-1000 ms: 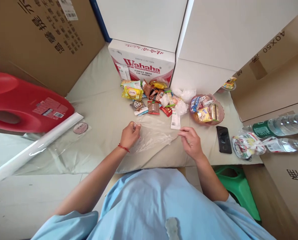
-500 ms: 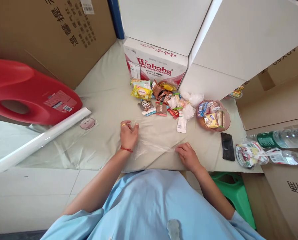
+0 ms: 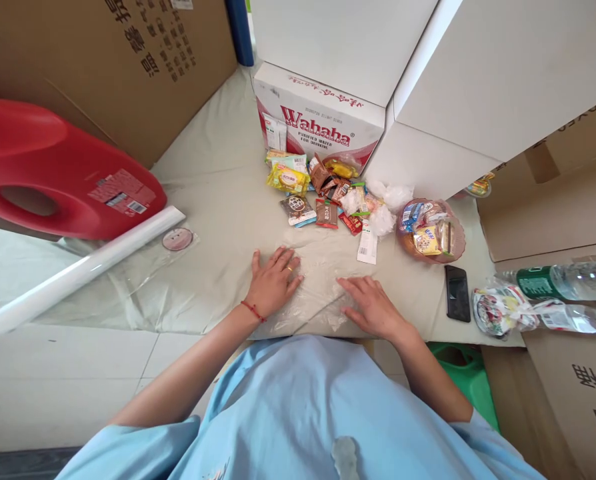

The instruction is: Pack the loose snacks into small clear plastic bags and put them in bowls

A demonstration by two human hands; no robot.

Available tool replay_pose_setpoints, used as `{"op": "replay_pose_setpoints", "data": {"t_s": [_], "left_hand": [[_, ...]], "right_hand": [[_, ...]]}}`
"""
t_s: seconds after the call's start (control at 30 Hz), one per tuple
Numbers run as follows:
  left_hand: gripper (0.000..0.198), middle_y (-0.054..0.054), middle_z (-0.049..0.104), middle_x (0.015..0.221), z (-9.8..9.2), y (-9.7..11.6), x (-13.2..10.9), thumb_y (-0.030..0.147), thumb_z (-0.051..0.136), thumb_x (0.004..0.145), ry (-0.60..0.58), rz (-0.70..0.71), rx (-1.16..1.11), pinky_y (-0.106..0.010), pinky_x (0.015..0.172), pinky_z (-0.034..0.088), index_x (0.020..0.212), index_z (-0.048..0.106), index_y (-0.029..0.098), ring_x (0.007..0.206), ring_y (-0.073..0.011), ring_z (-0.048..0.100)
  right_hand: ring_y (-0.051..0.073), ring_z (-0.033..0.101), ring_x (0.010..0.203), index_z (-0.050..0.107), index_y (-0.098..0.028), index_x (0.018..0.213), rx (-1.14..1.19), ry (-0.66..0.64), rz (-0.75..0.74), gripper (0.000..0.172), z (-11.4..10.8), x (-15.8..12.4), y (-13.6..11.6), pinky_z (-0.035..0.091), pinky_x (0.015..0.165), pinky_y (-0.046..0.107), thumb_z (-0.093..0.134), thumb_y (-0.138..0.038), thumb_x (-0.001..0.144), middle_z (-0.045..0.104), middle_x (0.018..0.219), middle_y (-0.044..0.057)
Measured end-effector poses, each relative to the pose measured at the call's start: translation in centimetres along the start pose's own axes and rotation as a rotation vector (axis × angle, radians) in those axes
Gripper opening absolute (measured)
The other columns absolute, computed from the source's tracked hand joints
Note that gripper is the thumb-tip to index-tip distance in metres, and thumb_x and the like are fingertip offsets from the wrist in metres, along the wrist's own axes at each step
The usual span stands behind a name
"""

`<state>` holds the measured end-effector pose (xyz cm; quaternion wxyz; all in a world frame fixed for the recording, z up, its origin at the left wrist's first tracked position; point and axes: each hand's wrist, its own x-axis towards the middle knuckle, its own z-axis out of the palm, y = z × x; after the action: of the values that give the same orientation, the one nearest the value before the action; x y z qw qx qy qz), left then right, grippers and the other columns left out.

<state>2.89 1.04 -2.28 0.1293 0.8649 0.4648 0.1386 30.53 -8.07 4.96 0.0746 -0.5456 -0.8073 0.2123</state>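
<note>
A clear, thin plastic sheet or bag lies crinkled on the pale cloth of the table, near its front edge. My left hand is open on the left part of the plastic, fingers spread and palm down. At the right side of the plastic, my right hand is open too, its fingers stretched to the left. Neither hand grips anything. Beyond them lie several wrapped snacks, among them a yellow packet, a brown packet and a white packet.
At the left are a red jug and a white roll. A Wahaba-style "Wahaha" box stands behind the snacks. To the right are a pink bowl of snacks, a black phone and plastic bottles.
My left hand has let go of the plastic and opened flat on it. My right hand has spread its fingers and released the plastic's edge. The plastic now lies flatter between them.
</note>
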Motion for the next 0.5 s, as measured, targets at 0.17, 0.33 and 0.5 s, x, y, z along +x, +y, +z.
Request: {"op": "replay_pose_setpoints", "data": {"t_s": [0.17,0.33,0.5], "left_hand": [[0.062,-0.012,0.030,0.169,-0.2,-1.5,-1.2,0.055,0.041,0.101,-0.130,-0.055,0.043,-0.076,0.120,-0.006,0.158,0.041,0.030,0.156,-0.0360,0.027],[0.070,-0.013,0.020,0.172,-0.9,-1.5,-1.7,0.063,0.043,0.098,-0.185,-0.064,0.081,-0.076,0.119,-0.005,0.159,0.039,0.029,0.158,-0.0376,0.023],[0.067,-0.013,0.020,0.172,-0.3,-0.8,-2.8,0.059,0.043,0.100,-0.155,-0.061,0.098,-0.074,0.120,-0.007,0.160,0.038,0.028,0.159,-0.0357,0.021]], "right_hand": [[0.025,0.061,0.098,0.068,-0.028,0.135,0.072,-0.523,-0.020,0.047,-0.4,-4.2,2.7,0.048,0.087,0.036,0.060,-0.015,0.091,0.070,0.099,0.007],[0.026,0.068,0.097,0.076,-0.023,0.121,0.135,-0.494,0.273,0.036,-2.7,-7.5,5.7,0.051,0.087,0.036,0.055,-0.022,0.092,0.076,0.104,0.010],[0.024,0.070,0.101,0.074,-0.022,0.118,0.300,-0.181,0.282,0.036,-5.1,-2.0,6.4,0.052,0.090,0.035,0.050,-0.041,0.099,0.076,0.115,0.009]]}}
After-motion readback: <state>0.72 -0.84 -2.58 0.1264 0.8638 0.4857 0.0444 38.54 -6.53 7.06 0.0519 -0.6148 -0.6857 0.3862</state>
